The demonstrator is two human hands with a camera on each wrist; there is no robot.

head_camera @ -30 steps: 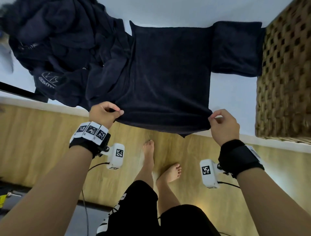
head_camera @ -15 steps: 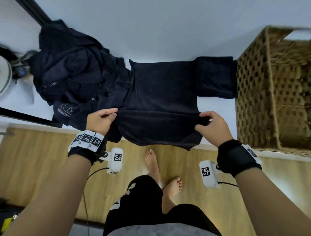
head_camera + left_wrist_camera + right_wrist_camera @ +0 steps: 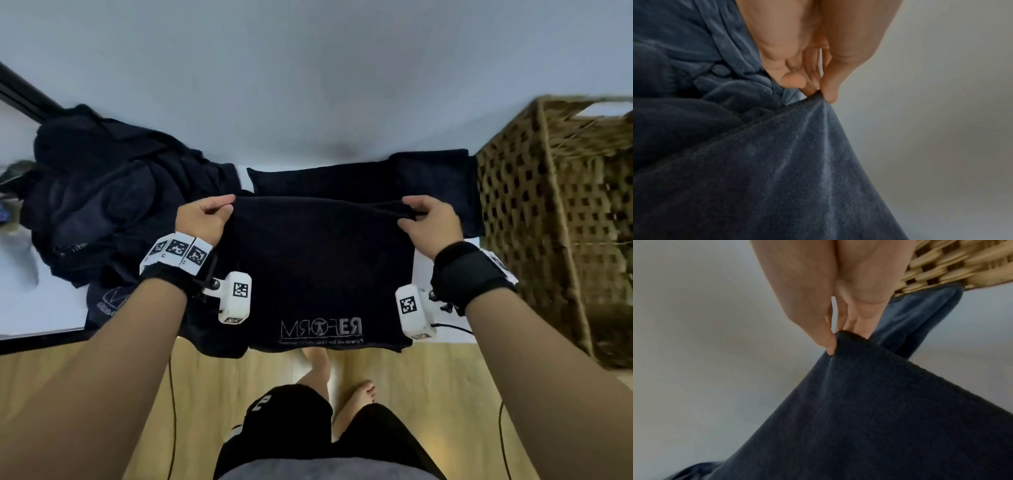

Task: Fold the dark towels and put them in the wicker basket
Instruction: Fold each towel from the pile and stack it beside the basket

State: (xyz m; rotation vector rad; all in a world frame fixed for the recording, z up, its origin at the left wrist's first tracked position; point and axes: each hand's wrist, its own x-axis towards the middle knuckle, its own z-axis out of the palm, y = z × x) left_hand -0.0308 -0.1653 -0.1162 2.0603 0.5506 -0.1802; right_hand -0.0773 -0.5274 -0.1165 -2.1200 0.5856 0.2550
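A dark towel with a white logo lies spread on the white surface, its near half lifted and carried over the far half. My left hand pinches its left corner between thumb and fingers. My right hand pinches the right corner the same way. The wicker basket stands at the right, close beside my right hand; its weave shows in the right wrist view. A folded dark towel lies between the held towel and the basket.
A heap of unfolded dark towels sits at the left of the surface. A black bar crosses the far left. The wooden floor and my bare feet lie below the surface's near edge.
Both hands have carried the towel's near edge up and away from me, folding it over itself. The logo side has turned up. The view has tilted upward.
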